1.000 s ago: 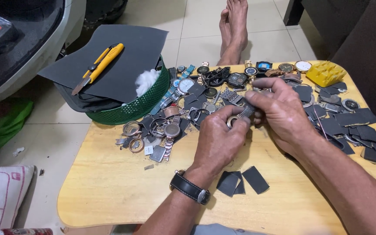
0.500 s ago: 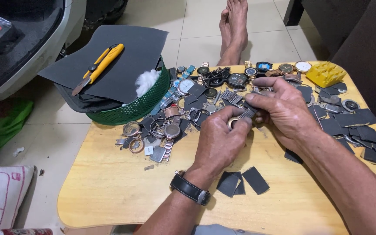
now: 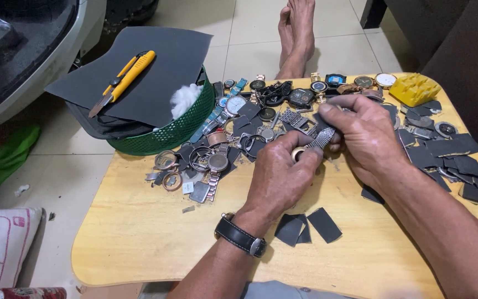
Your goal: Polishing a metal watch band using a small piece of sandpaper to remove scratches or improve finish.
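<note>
Metal mesh watch band sits mid-worktop, pinched between left hand and right hand, both grips pressed shut on it, parts pile at 10 o'clock; likely light, floppy, slippery, so best held near the case end.

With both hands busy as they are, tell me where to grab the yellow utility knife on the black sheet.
Grip the yellow utility knife around the middle of its yellow handle, coming from above. It lies flat on the black sheet, blade end pointing lower left, so probably keep to the upper-right half.
</note>
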